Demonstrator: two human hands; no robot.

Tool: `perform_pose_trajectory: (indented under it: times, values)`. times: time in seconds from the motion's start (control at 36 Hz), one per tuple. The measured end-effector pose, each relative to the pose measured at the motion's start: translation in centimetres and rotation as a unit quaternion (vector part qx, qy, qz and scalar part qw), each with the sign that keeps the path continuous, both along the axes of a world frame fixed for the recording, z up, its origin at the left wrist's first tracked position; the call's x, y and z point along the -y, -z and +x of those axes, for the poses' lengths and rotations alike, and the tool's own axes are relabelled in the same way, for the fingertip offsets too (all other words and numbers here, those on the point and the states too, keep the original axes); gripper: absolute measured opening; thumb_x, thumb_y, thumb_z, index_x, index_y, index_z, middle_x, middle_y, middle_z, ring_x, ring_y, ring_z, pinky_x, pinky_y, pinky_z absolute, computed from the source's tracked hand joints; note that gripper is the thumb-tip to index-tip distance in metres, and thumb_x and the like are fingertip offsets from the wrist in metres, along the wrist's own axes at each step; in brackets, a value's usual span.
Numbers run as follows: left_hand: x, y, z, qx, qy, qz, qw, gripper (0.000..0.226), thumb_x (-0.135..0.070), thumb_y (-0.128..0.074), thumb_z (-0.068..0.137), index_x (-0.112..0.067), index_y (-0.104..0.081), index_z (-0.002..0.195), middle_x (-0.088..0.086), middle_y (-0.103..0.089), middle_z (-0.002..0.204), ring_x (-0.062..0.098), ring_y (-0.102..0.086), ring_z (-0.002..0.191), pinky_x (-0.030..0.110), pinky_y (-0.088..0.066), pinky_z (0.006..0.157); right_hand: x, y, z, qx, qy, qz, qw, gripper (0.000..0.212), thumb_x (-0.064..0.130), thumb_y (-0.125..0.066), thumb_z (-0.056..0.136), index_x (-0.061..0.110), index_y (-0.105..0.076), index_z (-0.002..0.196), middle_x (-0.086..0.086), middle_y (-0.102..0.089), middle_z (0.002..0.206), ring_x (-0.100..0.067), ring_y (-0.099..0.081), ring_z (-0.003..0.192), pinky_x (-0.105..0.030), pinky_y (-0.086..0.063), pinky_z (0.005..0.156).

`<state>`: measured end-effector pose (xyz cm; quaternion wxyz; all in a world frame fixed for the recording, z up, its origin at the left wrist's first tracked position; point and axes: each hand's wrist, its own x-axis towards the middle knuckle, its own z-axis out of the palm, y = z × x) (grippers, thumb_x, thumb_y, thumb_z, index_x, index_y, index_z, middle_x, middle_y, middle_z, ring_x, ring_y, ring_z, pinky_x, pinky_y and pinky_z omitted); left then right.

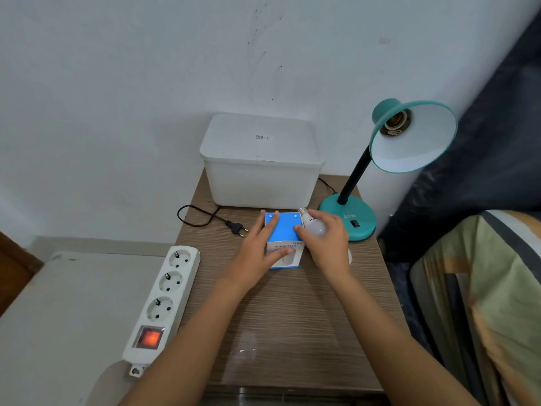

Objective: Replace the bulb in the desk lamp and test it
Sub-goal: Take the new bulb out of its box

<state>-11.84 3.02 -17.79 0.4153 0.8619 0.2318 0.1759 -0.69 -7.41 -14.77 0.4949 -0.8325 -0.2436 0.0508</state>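
While right hand [325, 244] fingers curl round white bulb [314, 225], screw cap points away toward white tub. Left hand [260, 247] fingers spread flat, thumb pressing, pinning blue box [283, 230] on table [287, 317]. Advice: lift bulb by globe, keep box steady. Lamp [409, 136] just right, socket looks empty, shade tilted toward viewer. Plug [236, 227] loose on table, not in power strip [164, 291], strip switch glowing. Tub [259, 159] lidded, contents hidden. Box contents: cannot tell.
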Motion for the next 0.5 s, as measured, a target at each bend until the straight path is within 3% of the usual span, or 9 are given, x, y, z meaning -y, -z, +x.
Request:
perform_pose_trajectory:
  times: [0.08, 0.19, 0.33, 0.44, 0.5]
  values:
    - [-0.1, -0.1, 0.0, -0.001, 0.003, 0.002, 1.0, 0.082, -0.045, -0.065, 0.081, -0.033, -0.019, 0.148, -0.003, -0.007, 0.159, 0.013, -0.022, 0.141, 0.023, -0.04, 0.1, 0.0, 0.2, -0.1, -0.005, 0.004, 0.0, 1.0, 0.043, 0.023, -0.072, 0.077, 0.017, -0.061, 0.118, -0.005, -0.054, 0.121, -0.005, -0.043, 0.1, -0.011, -0.029, 0.08]
    - [-0.1, -0.5, -0.1, -0.023, 0.012, 0.006, 1.0, 0.084, -0.046, -0.063, 0.082, -0.031, -0.014, 0.149, -0.005, -0.004, 0.159, 0.012, -0.021, 0.141, 0.02, -0.04, 0.098, 0.1, -0.1, -0.1, -0.008, -0.012, -0.012, 1.0, 0.043, 0.026, -0.068, 0.08, 0.018, -0.058, 0.121, -0.006, -0.052, 0.123, -0.006, -0.042, 0.1, -0.02, -0.035, 0.083]
    - [-0.1, -1.4, -0.4, -0.055, 0.026, -0.013, 0.998, 0.084, -0.045, -0.062, 0.084, -0.035, -0.01, 0.149, -0.006, -0.004, 0.158, 0.015, -0.022, 0.14, 0.024, -0.039, 0.098, 0.6, -1.5, -0.1, -0.02, -0.026, 0.001, 0.999, 0.037, 0.025, -0.063, 0.085, 0.019, -0.058, 0.121, -0.006, -0.053, 0.123, -0.006, -0.042, 0.098, -0.005, -0.033, 0.069]
    - [0.3, -2.4, -0.5, -0.084, 0.031, -0.023, 0.996, 0.085, -0.042, -0.063, 0.085, -0.034, -0.007, 0.149, -0.006, 0.0, 0.158, 0.017, -0.022, 0.139, 0.031, -0.041, 0.101, 1.7, -2.9, 0.0, -0.04, -0.016, 0.023, 0.999, 0.034, 0.028, -0.065, 0.082, 0.022, -0.061, 0.115, -0.004, -0.059, 0.118, -0.013, -0.05, 0.102, -0.024, -0.037, 0.083]
    - [0.6, -2.7, -0.7, -0.086, 0.031, -0.017, 0.996, 0.087, -0.041, -0.063, 0.085, -0.03, -0.005, 0.15, -0.006, 0.003, 0.158, 0.017, -0.016, 0.143, 0.031, -0.032, 0.107, 2.6, -4.1, 0.1, -0.044, -0.006, 0.035, 0.998, 0.031, 0.028, -0.067, 0.081, 0.021, -0.064, 0.111, -0.003, -0.062, 0.112, -0.017, -0.053, 0.105, -0.028, -0.042, 0.087]
